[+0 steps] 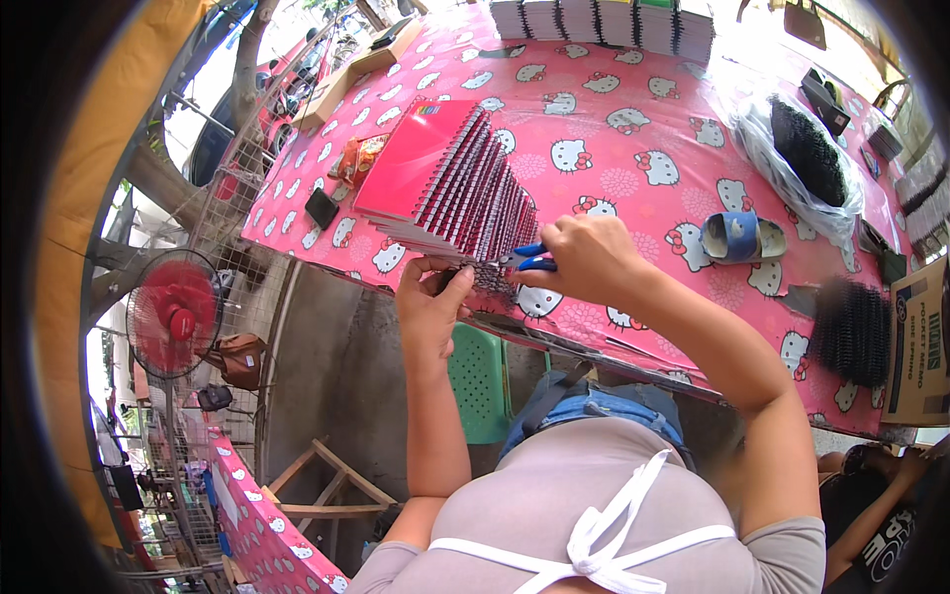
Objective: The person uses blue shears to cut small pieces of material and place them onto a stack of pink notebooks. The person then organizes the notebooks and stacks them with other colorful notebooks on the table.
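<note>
- One red fan [181, 319] stands at the far left, beside a wire-mesh fence.
- On a pink surface [534, 119] patterned with white cat faces, a small black object [322, 209] lies near an orange packet [358, 158].
- Just right of the packet is a stack of spiral-bound notebooks [421, 163] with glossy red-pink covers, sitting at the surface's near edge, directly beyond the hands. Its bound side faces right; the top notebook's spine, its long axis, slants from far right to near left.
- The left hand [427, 302] is at the near, lower end of the stack, thumb and fingers curled together beside the coils; exactly what they pinch is hidden.
- Blue-handled pliers [537, 264] point left from the right hand, their tip close to the coils and the left fingertips; whether it touches wire cannot be told.
- The right hand [594, 255] grips those handles, on the stack's bound side; the left hand is nearer the stack.
- Farther right lie a blue slipper [730, 238], a clear plastic bag [760, 148] around black coils [807, 148], another black coil bundle [851, 332] and a cardboard box [920, 346].
</note>
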Tool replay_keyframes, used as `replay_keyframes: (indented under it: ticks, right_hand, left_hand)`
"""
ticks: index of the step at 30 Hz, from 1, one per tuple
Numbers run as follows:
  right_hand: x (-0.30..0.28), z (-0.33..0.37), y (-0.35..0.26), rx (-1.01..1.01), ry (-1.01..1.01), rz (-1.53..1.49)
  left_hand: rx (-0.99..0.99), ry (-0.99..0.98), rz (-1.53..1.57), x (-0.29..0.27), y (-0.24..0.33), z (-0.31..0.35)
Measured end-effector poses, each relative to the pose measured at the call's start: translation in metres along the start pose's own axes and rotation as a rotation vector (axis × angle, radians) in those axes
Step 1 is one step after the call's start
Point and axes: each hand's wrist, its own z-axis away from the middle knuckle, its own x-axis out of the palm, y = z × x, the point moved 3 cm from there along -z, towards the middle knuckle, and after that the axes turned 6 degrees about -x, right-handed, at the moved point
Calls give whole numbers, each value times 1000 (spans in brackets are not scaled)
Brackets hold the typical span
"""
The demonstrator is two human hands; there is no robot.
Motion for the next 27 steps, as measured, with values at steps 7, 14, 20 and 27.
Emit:
replay_keyframes:
  ticks: [7,14,20,27]
  right_hand:
    - [5,-8,-1,-55,82,26]
    - [11,10,14,-182,340,135]
    - [22,-4,5,-46,27,-39]
    - [21,0,10,17,-130,-134]
  left_hand:
    - [47,27,-105,11,-4,1]
    - [-4,1,-58,9,-5,1]
    - [33,25,-92,11,-11,-4]
    - [25,17,-51,6,-14,-8]
